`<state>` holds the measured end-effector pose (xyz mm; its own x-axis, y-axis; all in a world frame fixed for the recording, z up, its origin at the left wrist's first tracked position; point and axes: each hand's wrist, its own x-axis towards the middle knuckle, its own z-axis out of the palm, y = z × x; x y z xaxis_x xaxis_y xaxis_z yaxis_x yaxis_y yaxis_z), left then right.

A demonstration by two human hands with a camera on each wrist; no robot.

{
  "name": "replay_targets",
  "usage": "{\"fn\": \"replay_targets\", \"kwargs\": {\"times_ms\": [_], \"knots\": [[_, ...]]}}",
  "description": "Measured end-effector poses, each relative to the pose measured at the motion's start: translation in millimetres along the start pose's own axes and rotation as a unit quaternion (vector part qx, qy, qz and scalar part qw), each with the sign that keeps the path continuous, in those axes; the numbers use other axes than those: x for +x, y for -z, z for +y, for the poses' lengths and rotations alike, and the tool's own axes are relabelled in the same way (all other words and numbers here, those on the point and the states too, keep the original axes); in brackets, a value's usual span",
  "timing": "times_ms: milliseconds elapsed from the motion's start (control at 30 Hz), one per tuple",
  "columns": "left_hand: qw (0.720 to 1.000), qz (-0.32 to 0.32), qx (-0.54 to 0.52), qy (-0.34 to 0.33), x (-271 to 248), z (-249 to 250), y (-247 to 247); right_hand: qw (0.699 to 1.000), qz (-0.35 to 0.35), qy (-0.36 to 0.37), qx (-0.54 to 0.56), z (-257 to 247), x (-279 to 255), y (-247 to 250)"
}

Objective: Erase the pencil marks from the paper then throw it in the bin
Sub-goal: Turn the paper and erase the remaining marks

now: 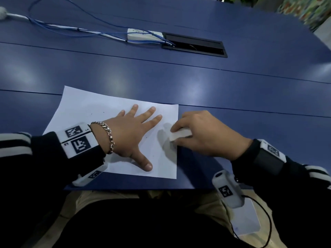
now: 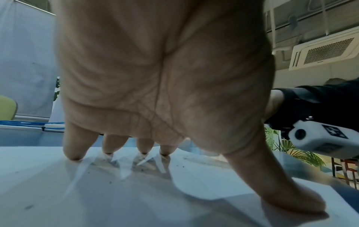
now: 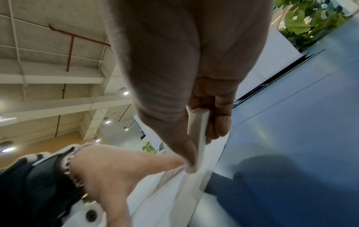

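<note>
A white sheet of paper [image 1: 86, 108] lies on the blue table [image 1: 232, 90] near its front edge. My left hand [image 1: 136, 129] lies flat on the paper with fingers spread, pressing it down; the left wrist view shows the fingertips [image 2: 74, 155] and thumb on the sheet [image 2: 58, 192] amid small dark specks. My right hand [image 1: 202, 133] grips a white eraser [image 1: 180, 134] at the paper's right edge, its lower end touching the sheet. In the right wrist view the eraser [image 3: 198, 138] is pinched between thumb and fingers. Pencil marks are too faint to make out.
A white power strip [image 1: 143, 34] with blue cables [image 1: 71, 27] lies at the back, beside a black cable slot [image 1: 195, 45] in the table. The table's front edge runs just below the paper. No bin is in view.
</note>
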<state>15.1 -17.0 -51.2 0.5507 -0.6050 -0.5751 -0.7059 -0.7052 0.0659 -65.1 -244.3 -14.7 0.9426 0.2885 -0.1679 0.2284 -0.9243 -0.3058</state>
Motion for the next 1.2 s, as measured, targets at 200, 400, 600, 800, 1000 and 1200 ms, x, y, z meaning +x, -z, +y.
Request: {"fn": "replay_targets", "kwargs": {"times_ms": [200, 400, 600, 800, 1000, 1200], "knots": [[1.000, -0.004, 0.004, 0.010, 0, 2, 5, 0.998, 0.051, -0.026, 0.008, 12, 26, 9], [1.000, -0.007, -0.006, 0.016, 1, 4, 7, 0.999, 0.017, -0.001, -0.036, 1, 30, 2], [1.000, -0.005, -0.008, 0.016, 2, 4, 6, 0.996, -0.050, 0.054, -0.054, -9, 21, 3], [1.000, -0.005, -0.007, 0.016, 2, 4, 5, 0.992, -0.068, 0.104, -0.037, -23, 6, -9], [1.000, -0.002, -0.004, 0.014, 3, 3, 7, 0.997, -0.026, 0.061, -0.042, -16, 23, 2], [1.000, -0.005, -0.002, 0.017, 4, 3, 4, 0.985, -0.120, 0.121, -0.039, -37, -4, -5]]}}
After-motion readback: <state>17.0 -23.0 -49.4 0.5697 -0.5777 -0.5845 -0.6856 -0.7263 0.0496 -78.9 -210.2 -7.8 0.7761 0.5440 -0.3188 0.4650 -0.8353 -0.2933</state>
